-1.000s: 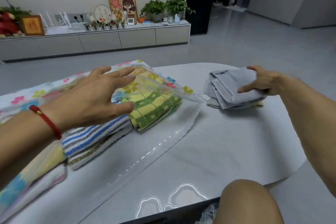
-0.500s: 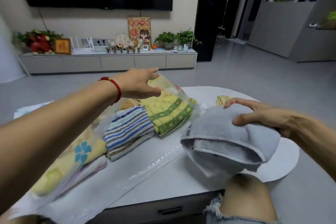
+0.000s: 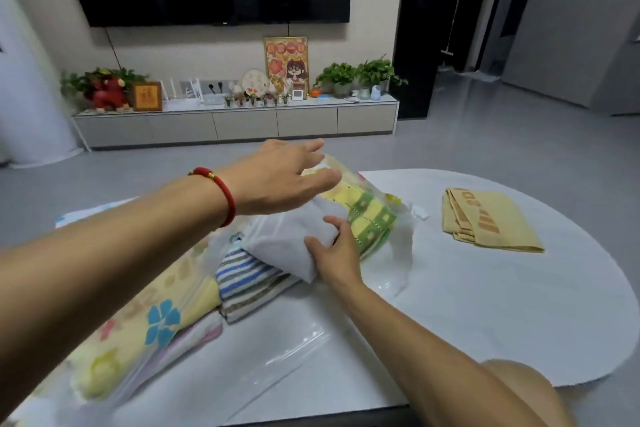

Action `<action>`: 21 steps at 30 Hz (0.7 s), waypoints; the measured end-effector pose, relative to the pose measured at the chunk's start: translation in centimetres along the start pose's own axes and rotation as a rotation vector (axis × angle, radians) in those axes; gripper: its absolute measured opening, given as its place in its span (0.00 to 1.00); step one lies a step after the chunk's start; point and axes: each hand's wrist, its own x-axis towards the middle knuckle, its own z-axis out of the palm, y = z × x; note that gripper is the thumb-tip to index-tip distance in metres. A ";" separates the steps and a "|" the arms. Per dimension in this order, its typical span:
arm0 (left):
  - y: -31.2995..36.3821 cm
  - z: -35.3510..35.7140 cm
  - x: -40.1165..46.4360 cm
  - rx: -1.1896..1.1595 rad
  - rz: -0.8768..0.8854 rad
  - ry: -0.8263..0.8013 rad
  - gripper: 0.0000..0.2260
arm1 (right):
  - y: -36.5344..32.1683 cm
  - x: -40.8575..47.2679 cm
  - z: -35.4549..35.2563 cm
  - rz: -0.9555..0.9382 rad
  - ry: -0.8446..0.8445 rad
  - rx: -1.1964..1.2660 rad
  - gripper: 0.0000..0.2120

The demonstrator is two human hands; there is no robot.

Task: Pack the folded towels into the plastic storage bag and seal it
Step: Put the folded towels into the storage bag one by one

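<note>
A clear plastic storage bag (image 3: 263, 354) with a flower print lies across the table's left side, its mouth facing right. Inside it lie a yellow-green checked towel (image 3: 369, 218), a blue-striped towel (image 3: 247, 276) and a pale yellow one (image 3: 138, 333). My left hand (image 3: 284, 177), red bracelet on the wrist, holds the bag's upper flap lifted. My right hand (image 3: 332, 250) grips a folded grey towel (image 3: 287, 236) that sits in the bag's mouth on top of the striped towel. A folded tan towel (image 3: 488, 218) lies alone on the table to the right.
The white oval table (image 3: 485, 305) ends close on the right and front. My bare knee (image 3: 519, 388) shows below the front edge. A TV cabinet (image 3: 239, 121) with plants and frames stands across the grey floor.
My right hand carried the grey towel from the table's right side to the bag and pushed it into the mouth. My left hand lifted the flap higher. The tan towel underneath is now uncovered.
</note>
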 end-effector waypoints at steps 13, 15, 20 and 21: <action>-0.1 1.7 0.5 -0.007 -0.090 -0.017 0.29 | -0.5 0.4 -1.8 -0.052 -0.088 -0.189 0.25; 0.3 2.5 0.6 0.066 -0.146 -0.021 0.29 | -1.3 0.1 -3.8 0.014 -0.116 -0.210 0.24; 2.4 6.3 1.2 0.386 -0.149 0.040 0.25 | -2.1 0.3 -12.2 -0.064 0.202 -0.277 0.14; 2.7 7.0 1.4 0.406 -0.133 0.052 0.25 | -1.8 0.8 -14.0 -0.098 0.325 -0.233 0.17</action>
